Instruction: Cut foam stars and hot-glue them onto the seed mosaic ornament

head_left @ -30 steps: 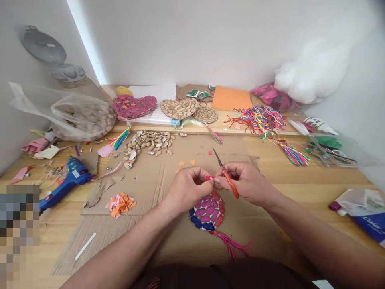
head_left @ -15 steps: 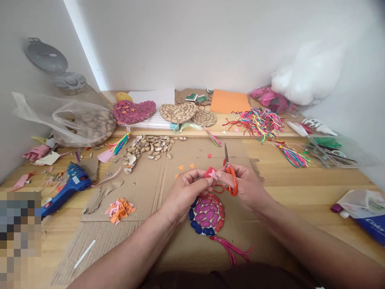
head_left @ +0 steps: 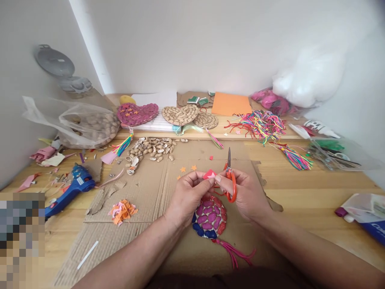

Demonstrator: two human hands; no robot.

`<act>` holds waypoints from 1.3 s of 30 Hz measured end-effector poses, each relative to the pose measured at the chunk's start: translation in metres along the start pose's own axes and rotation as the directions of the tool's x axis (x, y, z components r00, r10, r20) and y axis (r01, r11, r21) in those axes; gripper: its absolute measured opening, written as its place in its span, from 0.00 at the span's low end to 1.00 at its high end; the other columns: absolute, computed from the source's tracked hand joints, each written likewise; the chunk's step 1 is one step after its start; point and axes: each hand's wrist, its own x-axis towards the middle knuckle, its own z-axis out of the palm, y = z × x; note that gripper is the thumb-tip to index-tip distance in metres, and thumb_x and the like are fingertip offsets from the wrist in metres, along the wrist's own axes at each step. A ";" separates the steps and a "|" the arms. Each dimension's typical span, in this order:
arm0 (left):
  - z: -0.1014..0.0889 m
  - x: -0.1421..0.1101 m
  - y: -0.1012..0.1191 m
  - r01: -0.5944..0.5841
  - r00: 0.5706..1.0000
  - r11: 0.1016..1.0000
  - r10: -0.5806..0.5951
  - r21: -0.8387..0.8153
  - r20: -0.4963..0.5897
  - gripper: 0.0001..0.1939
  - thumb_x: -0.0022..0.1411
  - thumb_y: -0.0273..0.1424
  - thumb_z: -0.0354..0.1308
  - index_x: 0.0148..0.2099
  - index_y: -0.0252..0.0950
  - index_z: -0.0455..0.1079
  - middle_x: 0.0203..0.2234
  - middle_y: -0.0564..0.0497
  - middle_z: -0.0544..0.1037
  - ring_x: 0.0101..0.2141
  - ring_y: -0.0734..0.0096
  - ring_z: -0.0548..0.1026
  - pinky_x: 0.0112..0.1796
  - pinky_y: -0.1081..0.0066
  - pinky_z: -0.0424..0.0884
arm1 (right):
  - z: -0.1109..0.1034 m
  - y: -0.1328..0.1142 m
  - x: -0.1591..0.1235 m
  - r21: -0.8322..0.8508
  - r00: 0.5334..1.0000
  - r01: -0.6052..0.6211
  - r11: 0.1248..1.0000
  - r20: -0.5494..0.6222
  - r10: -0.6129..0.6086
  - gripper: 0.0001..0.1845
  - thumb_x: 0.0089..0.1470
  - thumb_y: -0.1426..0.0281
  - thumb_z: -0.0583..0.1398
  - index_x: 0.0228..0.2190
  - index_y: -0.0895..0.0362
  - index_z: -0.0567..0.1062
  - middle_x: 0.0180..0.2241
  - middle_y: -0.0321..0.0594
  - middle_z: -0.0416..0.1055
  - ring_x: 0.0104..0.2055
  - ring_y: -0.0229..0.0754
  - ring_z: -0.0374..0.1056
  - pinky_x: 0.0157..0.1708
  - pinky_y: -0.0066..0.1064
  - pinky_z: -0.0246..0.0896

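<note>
Within right hand (head_left: 245, 192), metal-bladed scissors (head_left: 229, 171)

Glossy scissor handles (head_left: 235, 188) (seemingly plastic), metal blades (head_left: 229, 157), rough matt cardboard (head_left: 147, 200).

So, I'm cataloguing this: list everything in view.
scissors: one, orange-handled, centre
paper pieces: two, red, pink, centre
round craft: one, multicoloured, below scissors
cardboard: several, brown, centre
glue gun: one, blue, left
loose stars: three, orange, on cardboard
scraps: uncounted, mixed, left
shells: pile, tan, back
hearts: two, purple and tan, back
threads: pile, multicoloured, back right
peanut bag: one, clear, back left
plastic bag: one, white, back right
left hand, right hand: two, bare, centre
</note>
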 end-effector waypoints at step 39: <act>0.010 -0.005 -0.012 0.022 0.999 0.959 -0.028 -0.284 -0.017 0.10 0.56 0.32 0.67 0.36 0.32 0.72 0.27 0.51 0.77 0.28 0.79 0.74 0.30 0.79 0.71 | 0.006 0.009 -0.005 0.065 0.999 0.013 0.998 -0.048 -0.010 0.15 0.44 0.58 0.70 0.25 0.56 0.75 0.24 0.37 0.74 0.26 0.38 0.68 0.27 0.29 0.65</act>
